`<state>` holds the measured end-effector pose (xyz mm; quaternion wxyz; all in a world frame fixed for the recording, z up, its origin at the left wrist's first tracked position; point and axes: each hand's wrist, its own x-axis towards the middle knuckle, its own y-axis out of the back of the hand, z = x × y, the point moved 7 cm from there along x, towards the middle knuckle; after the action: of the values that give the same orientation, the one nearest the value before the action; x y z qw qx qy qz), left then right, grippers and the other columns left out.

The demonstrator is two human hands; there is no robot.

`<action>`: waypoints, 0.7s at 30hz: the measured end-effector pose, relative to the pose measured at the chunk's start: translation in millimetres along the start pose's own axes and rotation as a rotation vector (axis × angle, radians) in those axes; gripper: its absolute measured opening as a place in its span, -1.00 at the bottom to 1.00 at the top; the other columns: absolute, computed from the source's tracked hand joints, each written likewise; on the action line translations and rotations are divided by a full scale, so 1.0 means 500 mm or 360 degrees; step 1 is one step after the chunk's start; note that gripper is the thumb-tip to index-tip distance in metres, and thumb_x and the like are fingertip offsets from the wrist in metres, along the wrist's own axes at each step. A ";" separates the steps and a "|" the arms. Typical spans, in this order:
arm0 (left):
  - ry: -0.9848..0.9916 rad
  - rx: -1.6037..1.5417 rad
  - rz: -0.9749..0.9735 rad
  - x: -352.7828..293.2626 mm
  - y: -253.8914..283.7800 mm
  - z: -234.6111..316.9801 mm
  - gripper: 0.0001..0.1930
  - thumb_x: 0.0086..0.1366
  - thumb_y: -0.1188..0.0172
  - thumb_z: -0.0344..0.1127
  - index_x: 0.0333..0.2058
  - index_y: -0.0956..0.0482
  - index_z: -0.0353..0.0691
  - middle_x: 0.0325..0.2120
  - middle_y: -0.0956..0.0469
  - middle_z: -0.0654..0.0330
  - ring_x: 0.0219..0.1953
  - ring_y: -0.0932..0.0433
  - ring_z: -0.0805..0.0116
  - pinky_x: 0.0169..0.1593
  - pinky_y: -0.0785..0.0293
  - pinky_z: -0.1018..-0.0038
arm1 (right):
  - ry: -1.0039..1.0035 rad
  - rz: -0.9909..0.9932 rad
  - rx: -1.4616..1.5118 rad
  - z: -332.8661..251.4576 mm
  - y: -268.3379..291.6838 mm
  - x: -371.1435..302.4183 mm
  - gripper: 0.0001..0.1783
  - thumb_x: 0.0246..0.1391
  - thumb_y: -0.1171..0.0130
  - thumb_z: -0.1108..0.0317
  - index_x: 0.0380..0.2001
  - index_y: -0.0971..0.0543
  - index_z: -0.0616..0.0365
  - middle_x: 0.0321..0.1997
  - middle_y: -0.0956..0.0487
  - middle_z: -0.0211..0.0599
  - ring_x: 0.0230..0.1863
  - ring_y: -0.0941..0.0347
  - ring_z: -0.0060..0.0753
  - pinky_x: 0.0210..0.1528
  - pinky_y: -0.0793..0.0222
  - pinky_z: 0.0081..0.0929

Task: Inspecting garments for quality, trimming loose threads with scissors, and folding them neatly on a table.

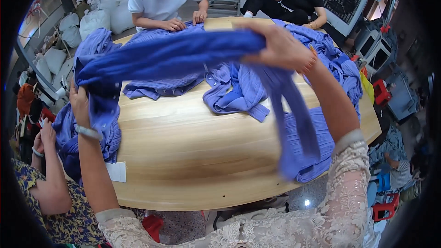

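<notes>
**Held Lengthwise, Left to Right**

In the head view, holding a blue knit garment (170,57) up in the air, over the far half of the wood-topped table (197,156). Running lengthwise from left to right, roughly along the table's long side, with the right end a little higher in the picture. Closed around the left end with the left hand (80,103), at the table's left edge (fingertips partly lost behind cloth, so cannot tell how firmly). Closed around the right end with the right hand (287,48), over the table's far right part, with thumb below and blurred fingers above. Lying leftward from the right grip, rightward from the left, spanning the gap between. Trailing two sleeve-like lengths (304,121), nearer to the right hand, toward the table's right near side. Partly hiding, there, a folded ribbed garment (317,144). Close by the left hand, at the table's left edge, a crumpled knit heap (103,142); cannot tell whether joined to the held garment.
</notes>
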<state>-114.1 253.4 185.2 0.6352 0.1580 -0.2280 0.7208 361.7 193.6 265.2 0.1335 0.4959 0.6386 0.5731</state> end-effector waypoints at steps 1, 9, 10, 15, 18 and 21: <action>-0.0045 0.0096 0.0113 0.016 0.016 -0.025 -0.69 0.35 0.06 -0.40 0.04 -0.42 -0.31 -0.19 -0.58 0.12 -0.20 -0.59 0.40 -0.11 -0.53 0.54 | 0.0172 0.0338 -0.0524 0.003 0.005 0.039 -0.33 -0.25 -0.40 0.22 0.03 -0.48 0.05 -0.14 -0.56 -0.19 -0.09 -0.48 -0.15 -0.04 -0.31 -0.24; -0.0195 0.1208 -0.0443 -0.174 -0.257 -0.203 -0.43 -0.02 -0.37 -0.35 0.02 -0.43 -0.30 -0.04 -0.47 0.00 0.10 -0.38 0.03 0.21 -0.24 0.27 | 0.0084 0.0278 -0.0723 0.161 -0.248 -0.078 -0.33 -0.12 -0.32 0.00 0.10 -0.43 -0.07 -0.01 -0.50 -0.27 0.05 -0.39 -0.21 0.12 -0.14 -0.13; -0.0338 0.1254 -0.0651 -0.224 -0.318 -0.197 -0.45 -0.02 -0.39 -0.34 -0.01 -0.45 -0.25 -0.03 -0.47 0.02 0.12 -0.37 0.04 0.22 -0.23 0.24 | 0.0042 0.0071 -0.0710 0.175 -0.287 -0.118 -0.36 -0.12 -0.31 -0.01 0.07 -0.46 -0.08 -0.07 -0.50 -0.27 0.02 -0.39 -0.21 0.11 -0.16 -0.13; -0.0212 0.1206 -0.1352 -0.421 -0.534 -0.244 -0.26 -0.01 -0.38 -0.23 0.18 -0.29 -0.11 0.22 -0.20 -0.14 0.27 -0.17 -0.12 0.31 -0.11 0.14 | -0.0359 -0.0271 -0.0542 0.208 -0.403 -0.263 -0.69 -0.07 -0.27 0.10 -0.34 -0.56 0.07 -0.29 -0.49 -0.22 -0.14 -0.42 -0.16 -0.07 -0.32 -0.24; -0.0169 0.1181 -0.1500 -0.495 -0.612 -0.224 -0.17 -0.01 -0.39 -0.21 0.25 -0.21 -0.04 0.27 -0.09 -0.15 0.33 -0.04 -0.13 0.30 -0.05 0.05 | -0.0437 -0.0347 -0.0332 0.145 -0.407 -0.313 -0.72 -0.05 -0.24 0.14 -0.40 -0.53 0.13 -0.32 -0.54 -0.14 -0.21 -0.48 -0.06 -0.14 -0.41 -0.19; -0.0262 0.1146 -0.1565 -0.552 -0.629 -0.195 -0.23 0.04 -0.34 -0.20 0.24 -0.22 -0.04 0.25 -0.11 -0.15 0.33 -0.04 -0.15 0.26 -0.09 0.03 | -0.0260 -0.0378 -0.0101 0.033 -0.427 -0.373 -0.62 -0.03 -0.18 0.12 -0.26 -0.52 0.21 -0.31 -0.55 -0.09 -0.24 -0.51 -0.04 -0.18 -0.44 -0.18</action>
<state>242.1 100.2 0.1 0.7803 0.5045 0.0809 0.3606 359.4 88.5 1.4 0.2675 0.4575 0.6613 0.5309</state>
